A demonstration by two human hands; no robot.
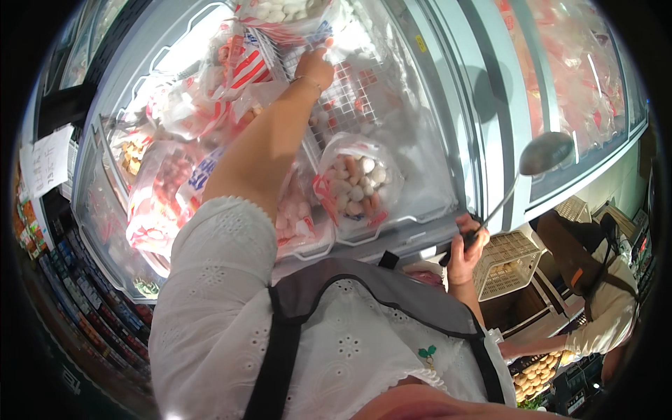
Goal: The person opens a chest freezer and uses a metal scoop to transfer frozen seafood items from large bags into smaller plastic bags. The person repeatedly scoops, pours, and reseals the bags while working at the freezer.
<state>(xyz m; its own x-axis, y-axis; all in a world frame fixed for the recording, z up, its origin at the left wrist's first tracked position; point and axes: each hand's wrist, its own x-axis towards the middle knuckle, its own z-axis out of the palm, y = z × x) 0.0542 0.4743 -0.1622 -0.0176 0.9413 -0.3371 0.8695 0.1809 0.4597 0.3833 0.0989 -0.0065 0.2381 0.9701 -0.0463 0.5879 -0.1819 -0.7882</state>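
Observation:
My left hand (316, 68) reaches deep into an open chest freezer, over a white wire rack (349, 100). Its fingers are at the lower edge of a plastic bag of pale frozen balls (286, 11); whether they grip it is unclear. Below the wrist stands an open plastic bag of white and pinkish balls (357, 181). To the left lie red-and-white bags of frozen food (163, 194). At the freezer's near right corner, my right hand (466, 249) is closed around the black handle of a metal ladle (546, 152), whose bowl points away over the neighbouring freezer.
A glass-lidded freezer (577, 79) with bagged food adjoins on the right. Below it are a beige plastic crate (506, 268) and another person (604, 294) close by. Packed goods (89, 294) line the left side, near a handwritten paper sign (47, 160). Frost coats the freezer's inner wall (420, 152).

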